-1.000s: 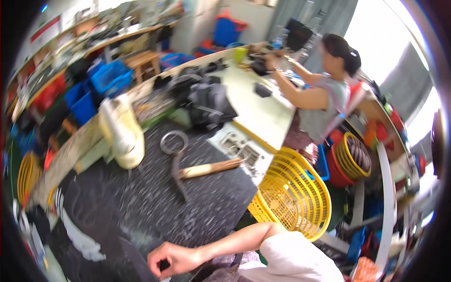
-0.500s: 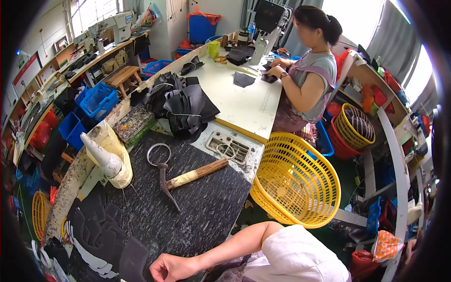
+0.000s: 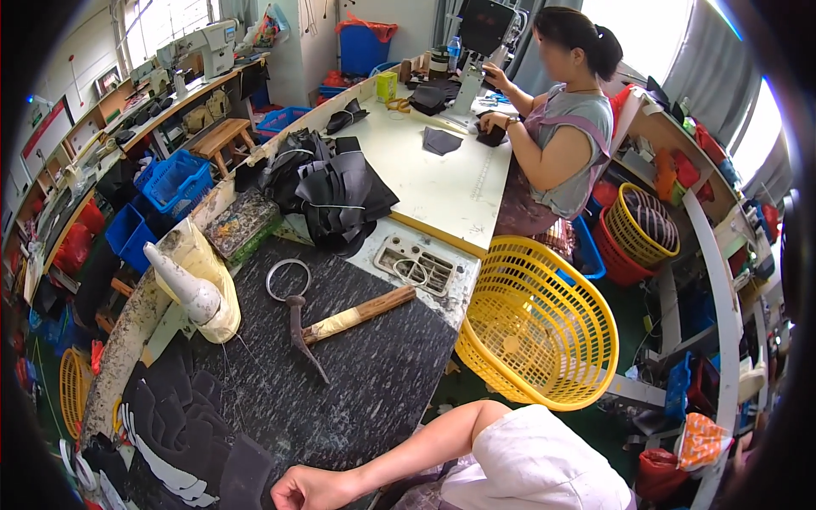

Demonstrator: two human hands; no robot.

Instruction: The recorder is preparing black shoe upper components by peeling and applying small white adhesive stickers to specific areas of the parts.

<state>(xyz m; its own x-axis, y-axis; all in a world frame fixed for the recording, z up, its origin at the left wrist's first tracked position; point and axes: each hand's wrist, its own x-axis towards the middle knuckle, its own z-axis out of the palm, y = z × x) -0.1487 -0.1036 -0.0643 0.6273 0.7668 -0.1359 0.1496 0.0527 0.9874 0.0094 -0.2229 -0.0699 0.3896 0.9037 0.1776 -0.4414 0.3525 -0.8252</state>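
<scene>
Near the bottom edge my right hand [image 3: 313, 488] is curled, thumb and fingers pinched together. The lower part is cut off by the picture's edge, so what it holds, if anything, cannot be made out. Beside its fingertips lies a dark grey cut piece [image 3: 245, 474], at the end of a fanned pile of dark pieces [image 3: 180, 416] with some pale edges. A hammer [image 3: 361, 314] with a taped wooden handle rests on the black tabletop [image 3: 374, 374] beyond my hand, with a metal ring [image 3: 289, 280] by its head. My left hand is not in view.
A white cone-tipped form [image 3: 194, 289] stands at the table's left. Behind the hammer are bundled black pieces [image 3: 340, 191] and a cream table [image 3: 425, 187]. A yellow basket [image 3: 544, 340] stands right of the table. A co-worker [image 3: 557, 127] sits by a machine [image 3: 476, 76].
My right hand stays in almost the same place, still pinched. The co-worker has raised one hand to the machine, while the other stays on a dark piece at the table.
</scene>
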